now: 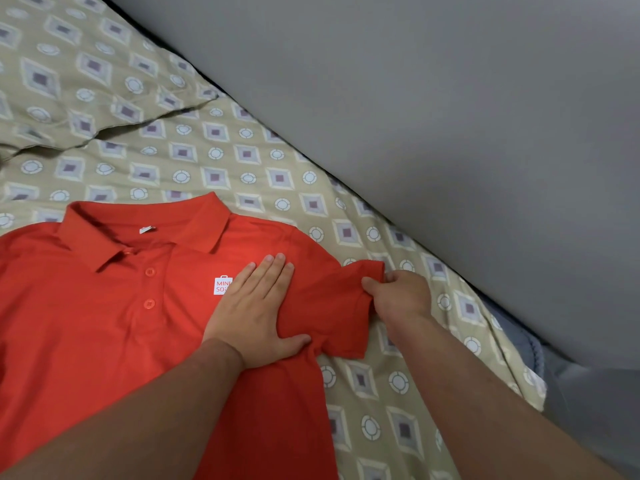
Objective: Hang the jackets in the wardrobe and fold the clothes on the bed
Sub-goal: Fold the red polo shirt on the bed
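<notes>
A red polo shirt (104, 327) lies front up on the bed, collar toward the far side, with a small white logo on its chest. My left hand (256, 310) presses flat on the chest beside the logo, fingers straight. My right hand (398, 299) pinches the hem of the shirt's short sleeve (332, 306), which spreads out to the right. The shirt's left part runs out of view.
The bed (242, 157) has a beige sheet patterned with diamonds and circles. A pillow (69, 81) in the same fabric lies at the far left. A grey wall (450, 116) runs along the bed's right side, with a narrow gap beside the mattress.
</notes>
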